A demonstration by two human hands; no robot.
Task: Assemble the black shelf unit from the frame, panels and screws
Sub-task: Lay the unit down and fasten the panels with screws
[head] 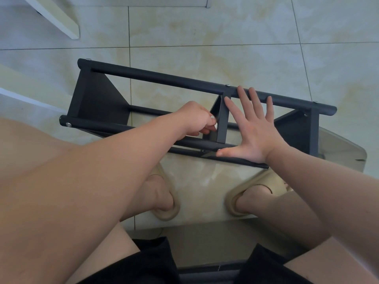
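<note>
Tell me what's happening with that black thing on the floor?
A seated person is putting together a black shelf unit lying on its side on the tiled floor. The right hand lies spread flat across the rails, steadying it, while the left hand pinches the middle panel. Several screws already sit in the rails.

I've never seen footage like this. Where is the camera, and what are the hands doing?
The one picture comes from a camera on the person's head, looking down. There is no machine, just two bare hands. A black shelf unit lies on its side on the tiled floor, beyond the person's beige slippers. The right hand is open, spread flat across the frame's rails. The left hand is curled at the middle panel; whether it pinches a screw or the panel's edge is unclear. Silver screw heads show at the rail ends.
</note>
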